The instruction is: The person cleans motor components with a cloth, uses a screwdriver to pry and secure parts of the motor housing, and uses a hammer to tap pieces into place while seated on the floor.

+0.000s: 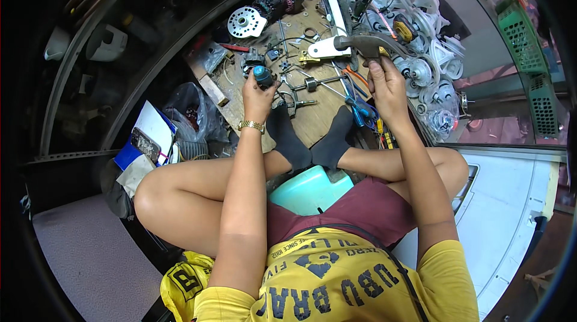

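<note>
My left hand (259, 98) is closed round a screwdriver (262, 74), its dark handle standing nearly upright with the blue butt end uppermost. The lower end of that tool is hidden by the hand. Small metal parts lie on the board just beyond it. Gripped in my right hand (388, 91) is a claw hammer (360, 42), raised over the right side of the board with its face toward the left. A metal rotor shaft (311, 84) lies on the wood between both hands.
The wooden board (240, 106) carries motor stators (268, 6), a perforated disc (246, 22) and a white arm (335, 12). White plastic parts (442, 51) pile up at right. Blue-handled tools (362, 112) lie by my feet. A turquoise container (309, 191) sits between my legs.
</note>
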A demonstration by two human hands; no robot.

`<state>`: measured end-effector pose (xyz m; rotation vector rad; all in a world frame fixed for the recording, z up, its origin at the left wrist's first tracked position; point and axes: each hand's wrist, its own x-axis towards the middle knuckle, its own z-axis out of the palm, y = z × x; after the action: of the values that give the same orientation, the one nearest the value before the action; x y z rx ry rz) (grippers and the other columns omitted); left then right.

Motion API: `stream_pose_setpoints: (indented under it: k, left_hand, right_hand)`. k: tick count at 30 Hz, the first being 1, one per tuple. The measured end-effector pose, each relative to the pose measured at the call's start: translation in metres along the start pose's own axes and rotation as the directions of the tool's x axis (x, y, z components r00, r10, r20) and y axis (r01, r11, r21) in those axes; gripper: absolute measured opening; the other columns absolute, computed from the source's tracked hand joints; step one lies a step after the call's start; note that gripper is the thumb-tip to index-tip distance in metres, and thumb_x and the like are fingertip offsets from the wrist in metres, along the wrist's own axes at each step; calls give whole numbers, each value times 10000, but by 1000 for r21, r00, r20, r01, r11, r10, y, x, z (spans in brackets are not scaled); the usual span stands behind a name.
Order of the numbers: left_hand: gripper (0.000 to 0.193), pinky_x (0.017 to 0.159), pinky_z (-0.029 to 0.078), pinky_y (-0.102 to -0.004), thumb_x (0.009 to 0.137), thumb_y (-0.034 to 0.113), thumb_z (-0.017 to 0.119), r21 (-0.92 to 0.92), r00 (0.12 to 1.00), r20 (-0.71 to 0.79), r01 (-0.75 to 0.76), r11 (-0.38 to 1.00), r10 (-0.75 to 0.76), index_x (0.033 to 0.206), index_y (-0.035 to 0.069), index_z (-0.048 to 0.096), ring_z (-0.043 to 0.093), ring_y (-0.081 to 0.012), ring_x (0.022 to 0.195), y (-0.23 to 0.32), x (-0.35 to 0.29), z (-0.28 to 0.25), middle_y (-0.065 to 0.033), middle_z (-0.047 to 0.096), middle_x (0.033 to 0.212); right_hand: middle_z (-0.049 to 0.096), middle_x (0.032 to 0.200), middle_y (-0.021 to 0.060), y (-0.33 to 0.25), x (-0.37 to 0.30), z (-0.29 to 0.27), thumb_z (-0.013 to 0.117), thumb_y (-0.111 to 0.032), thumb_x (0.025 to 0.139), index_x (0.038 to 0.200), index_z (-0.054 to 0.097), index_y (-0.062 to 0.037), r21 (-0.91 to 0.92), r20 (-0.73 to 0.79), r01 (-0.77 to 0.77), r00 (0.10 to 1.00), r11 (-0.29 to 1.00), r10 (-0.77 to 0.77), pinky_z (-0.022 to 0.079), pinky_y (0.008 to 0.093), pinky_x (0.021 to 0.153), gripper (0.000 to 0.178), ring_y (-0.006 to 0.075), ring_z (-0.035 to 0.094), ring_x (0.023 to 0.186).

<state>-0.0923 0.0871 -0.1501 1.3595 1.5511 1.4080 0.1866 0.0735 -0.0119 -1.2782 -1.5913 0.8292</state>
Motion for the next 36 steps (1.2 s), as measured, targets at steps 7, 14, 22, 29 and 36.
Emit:
stream_pose_setpoints:
  k: [7,14,22,29,36]
  left_hand:
    - [291,739,535,-325,764,-21,793,57,999,-19,-26,998,27,983,14,606,689,-207,784,-6,2,-1,-98,712,863]
    - [246,761,547,-310,781,-30,766,-80,999,33,26,996,-24,970,13,616,709,-176,814,-17,5,3,-89,740,891]
    - [301,786,555,-294,834,-93,712,-154,996,81,37,987,-24,1099,12,614,708,-141,865,-32,7,10,-63,751,936]
    - [312,782,564,-297,831,-127,705,-63,1000,14,5,998,-4,1095,3,600,718,-146,877,-9,-3,6,-70,759,941]
    - [252,801,568,-302,830,-92,736,-195,993,-56,89,977,-102,1030,-4,611,725,-167,862,-21,0,10,-78,753,934]
  right_hand:
    - [582,731,61,-7,13,11,569,-308,1049,1055,626,30,-23,4,11,1000,1000,-11,444,329,634,343,147,516,668]
    - [625,764,167,-7,20,22,579,-316,1030,1066,637,13,-82,33,93,995,992,-91,474,396,691,335,296,589,691]
    - [667,809,228,-42,52,69,554,-357,1011,1099,652,-35,-365,359,272,923,890,-135,500,484,689,348,408,661,753]
    - [697,803,221,-99,69,96,584,-404,976,1062,654,-87,-433,527,480,822,763,-217,523,548,697,335,456,679,807]
    - [685,798,250,-48,49,100,572,-399,982,1104,656,-62,-557,530,411,845,721,-72,523,553,680,368,462,675,789]
